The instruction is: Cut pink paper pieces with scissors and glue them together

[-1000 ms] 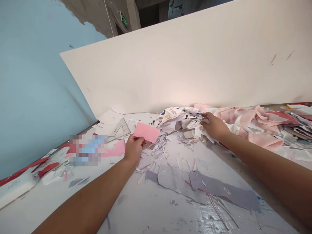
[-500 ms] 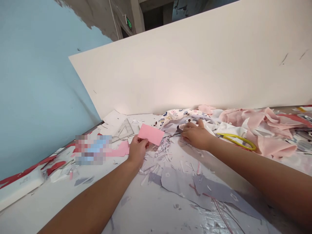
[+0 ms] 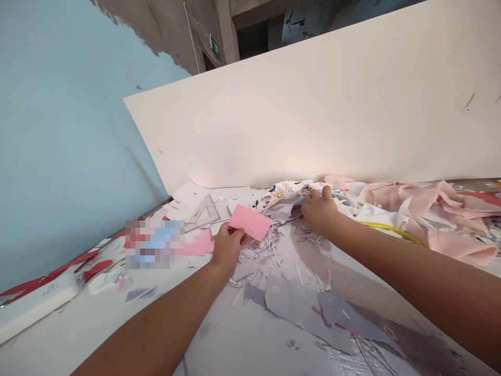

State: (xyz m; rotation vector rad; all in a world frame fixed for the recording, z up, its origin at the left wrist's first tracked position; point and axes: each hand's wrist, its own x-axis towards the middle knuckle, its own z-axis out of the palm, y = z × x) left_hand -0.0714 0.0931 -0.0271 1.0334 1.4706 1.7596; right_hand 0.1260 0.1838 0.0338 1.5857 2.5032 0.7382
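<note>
My left hand (image 3: 227,248) pinches a small pink paper rectangle (image 3: 250,222) by its lower left corner and holds it just above the table. My right hand (image 3: 319,209) is curled, knuckles up, with its fingers closed on the edge of a floral-print fabric (image 3: 285,190) in the heap at the back. Thin paper shreds (image 3: 266,253) lie between the two hands. Part of a yellow loop (image 3: 395,230), perhaps a scissors handle, shows just behind my right forearm.
A big white board (image 3: 332,109) leans along the back of the white table (image 3: 235,344). Pink cloth pieces (image 3: 430,209) pile up at the right. A clear set square (image 3: 203,214) and white sheets lie at the back left. Grey paper offcuts (image 3: 305,308) lie in front.
My right hand has moved left along the fabric heap, from the white and pink cloth to the floral piece, uncovering the yellow loop. My left hand has kept holding the pink paper.
</note>
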